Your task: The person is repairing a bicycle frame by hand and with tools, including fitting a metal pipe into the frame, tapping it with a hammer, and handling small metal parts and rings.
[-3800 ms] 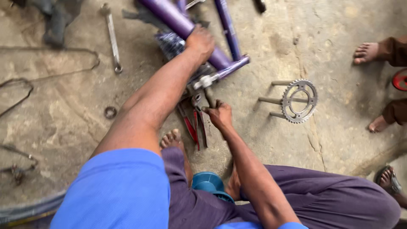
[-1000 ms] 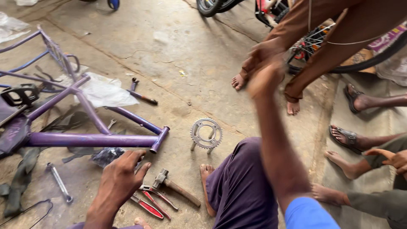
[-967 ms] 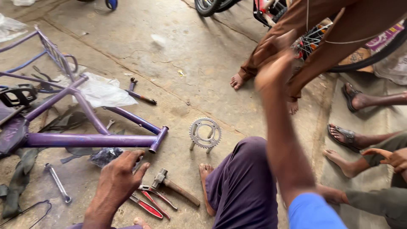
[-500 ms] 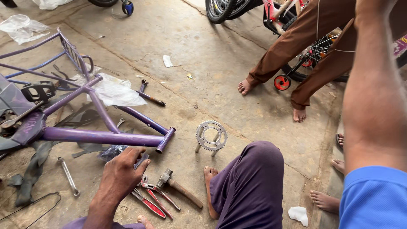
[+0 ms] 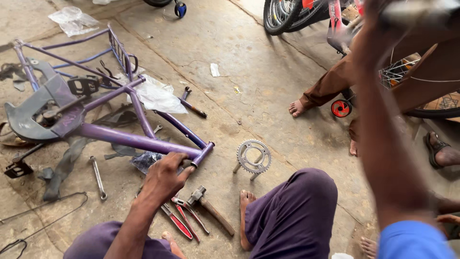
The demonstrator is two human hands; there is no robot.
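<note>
A purple bicycle frame (image 5: 129,139) lies on the concrete floor in front of me. My left hand (image 5: 165,176) grips its near end, by the bottom bracket. My right arm is raised high at the right; my right hand (image 5: 376,19) is blurred near the top edge, next to a pale blurred shape, and I cannot tell whether it holds anything. A toothed chainring with its crank (image 5: 254,157) stands just right of the frame. A hammer (image 5: 211,211) and red-handled pliers (image 5: 177,221) lie by my bare foot (image 5: 245,216).
A spanner (image 5: 98,178), a grey guard (image 5: 33,112), a pedal (image 5: 84,85), clear plastic (image 5: 155,96) and a screwdriver (image 5: 194,109) lie around the frame. Another person's bare foot (image 5: 297,108) rests at the right, beside a red training wheel (image 5: 341,108) and a bicycle wheel (image 5: 282,14).
My right arm has swung up and closer to the camera, and now fills the right side. The view has shifted. My left hand stays on the purple frame.
</note>
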